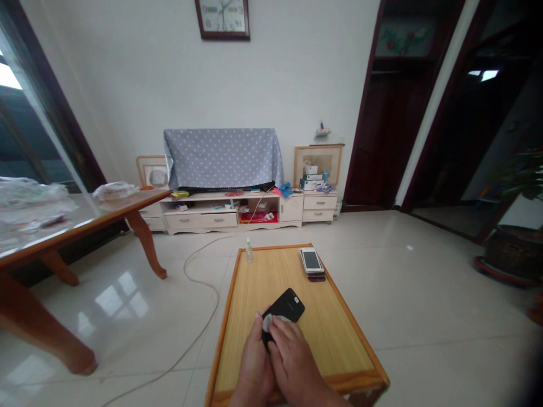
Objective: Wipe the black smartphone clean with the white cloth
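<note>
Head view: black phone (285, 308) at 6 o'clock on wooden surface (254, 339). Left hand (253, 362) grips its edge; right hand (292, 353) presses white cloth (268, 323) on it. Likely light, stiff, slippery, breakable; best held by sides.

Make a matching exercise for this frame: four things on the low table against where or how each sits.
Things:
1. black phone
2. small bottle
3. stacked phones
4. white wipe

Places:
A. far right corner of the low table
B. pressed on the phone under the right hand
C. upright at the far left edge
D. gripped by the left hand

Pairs: 1-D, 2-C, 3-A, 4-B
</note>
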### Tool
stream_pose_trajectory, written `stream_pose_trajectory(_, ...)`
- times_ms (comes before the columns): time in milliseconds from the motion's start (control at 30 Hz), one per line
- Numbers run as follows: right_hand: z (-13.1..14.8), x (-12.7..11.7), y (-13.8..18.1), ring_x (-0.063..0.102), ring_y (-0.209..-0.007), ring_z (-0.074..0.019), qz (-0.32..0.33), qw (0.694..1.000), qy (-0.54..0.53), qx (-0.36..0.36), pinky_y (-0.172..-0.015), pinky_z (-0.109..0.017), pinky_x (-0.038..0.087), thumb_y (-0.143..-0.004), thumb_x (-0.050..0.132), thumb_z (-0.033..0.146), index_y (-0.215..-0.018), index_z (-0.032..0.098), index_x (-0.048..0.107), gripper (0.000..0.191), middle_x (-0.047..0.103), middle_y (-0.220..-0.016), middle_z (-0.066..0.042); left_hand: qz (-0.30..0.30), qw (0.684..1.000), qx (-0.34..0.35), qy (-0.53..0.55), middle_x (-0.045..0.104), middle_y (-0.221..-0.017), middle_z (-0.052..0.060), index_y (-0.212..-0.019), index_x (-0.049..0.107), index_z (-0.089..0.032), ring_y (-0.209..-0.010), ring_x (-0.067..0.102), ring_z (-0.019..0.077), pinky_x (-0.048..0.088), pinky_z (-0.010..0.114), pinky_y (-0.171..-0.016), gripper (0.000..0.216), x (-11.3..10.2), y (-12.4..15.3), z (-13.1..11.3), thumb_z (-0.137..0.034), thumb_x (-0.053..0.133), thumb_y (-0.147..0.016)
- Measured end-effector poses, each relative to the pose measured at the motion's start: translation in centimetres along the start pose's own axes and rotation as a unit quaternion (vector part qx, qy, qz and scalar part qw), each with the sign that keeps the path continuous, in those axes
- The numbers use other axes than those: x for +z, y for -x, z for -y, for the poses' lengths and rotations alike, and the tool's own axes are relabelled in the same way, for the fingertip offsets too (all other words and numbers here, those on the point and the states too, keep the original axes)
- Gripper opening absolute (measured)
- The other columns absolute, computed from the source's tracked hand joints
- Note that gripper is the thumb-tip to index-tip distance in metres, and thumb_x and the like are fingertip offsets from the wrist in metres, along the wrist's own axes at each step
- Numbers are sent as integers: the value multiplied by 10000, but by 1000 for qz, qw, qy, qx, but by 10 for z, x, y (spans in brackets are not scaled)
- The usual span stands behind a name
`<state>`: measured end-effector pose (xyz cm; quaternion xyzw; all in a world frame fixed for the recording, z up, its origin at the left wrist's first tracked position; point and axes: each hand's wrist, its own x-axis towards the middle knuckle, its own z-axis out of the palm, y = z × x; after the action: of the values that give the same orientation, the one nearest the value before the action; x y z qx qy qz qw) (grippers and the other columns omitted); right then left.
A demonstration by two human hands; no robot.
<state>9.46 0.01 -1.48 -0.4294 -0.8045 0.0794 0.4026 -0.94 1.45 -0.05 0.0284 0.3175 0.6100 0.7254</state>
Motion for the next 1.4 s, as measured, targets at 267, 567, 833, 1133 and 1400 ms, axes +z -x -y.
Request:
stream_pose_trajectory(267,-40,-6,-16,327,-1448,-297,7,994,73,78,-1162,-570,337,-1022,378,311,-1454,147,479,473,428,-1519,-140,38,998,43,7,695,-1232,159,-1276,629,-109,-1164,656,240,490,359,-1052,412,2,1,-6,-349,578,-944)
stream_pose_trajectory(567,-16,-3,-4,313,-1456,-250,102,994,35,-27,-1190,-483,331,-1020,422,356,-1516,218,377,517,361,-1562,-80,75,997,-25,3,702,-1207,181,-1137,704,-78,-1202,630,282,427,415,-1119,418,-9,-4,-7,-424,596,-928)
stream_pose_trajectory(833,-30,-14,-15,303,-1459,-276,24,996,55,59,-1176,-542,327,-1025,394,345,-1519,196,369,517,355,-1563,-109,83,997,2,5,664,-1293,143,-1241,660,-137,-1237,607,258,408,389,-1133,417,-5,0,1,-410,597,-932)
stream_pose_trajectory(1133,-38,-16,-22,261,-1475,-276,17,996,54,70,-1190,-556,298,-1037,356,335,-1509,188,389,496,345,-1572,-108,112,994,-4,-4,639,-1332,138,-1315,613,-152,-1307,546,260,341,413,-1180,479,-1,3,5,-454,560,-947)
stream_pose_trajectory(1400,-11,-6,-6,218,-1489,-242,89,996,25,-11,-1202,-481,312,-1034,367,325,-1565,221,238,556,261,-1608,-68,117,992,-38,17,618,-1363,130,-1252,655,-130,-1358,491,229,326,349,-1190,451,-6,-1,8,-451,554,-951)
